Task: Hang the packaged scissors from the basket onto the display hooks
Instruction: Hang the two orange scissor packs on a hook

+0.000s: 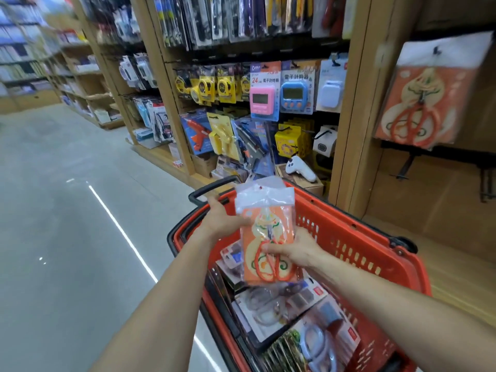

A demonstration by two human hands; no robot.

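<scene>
Two bare forearms reached in from the bottom of the frame over a red basket [357,245] in the lower right, its black handle raised toward the shelves. Inside it lay other packaged scissors [319,342], pale blue-handled, among more carded goods in a loose pile.

Above the basket, at the centre of the frame, both hands held one scissors pack [264,237]: an orange card with orange-handled scissors in a clear sleeve, its white header pointing up. The left hand [224,220] gripped the pack's left edge, thumb on the front and the other fingers hidden behind. The right hand [292,249] held the lower right side, its thumb laid across the front over the scissor handles; the rest of its fingers were hidden behind the card.

Wooden shelving filled the upper half of the frame. At the upper right a matching hung pack [426,95] dangled from a display hook [437,51] on a brown board, and a bare black hook [404,167] stuck out below it. Left of that, pegs carried a pink timer [261,99], a blue timer [295,96] and yellow tape measures [214,85]. Grey floor [67,210] stretched across the left of the frame.
</scene>
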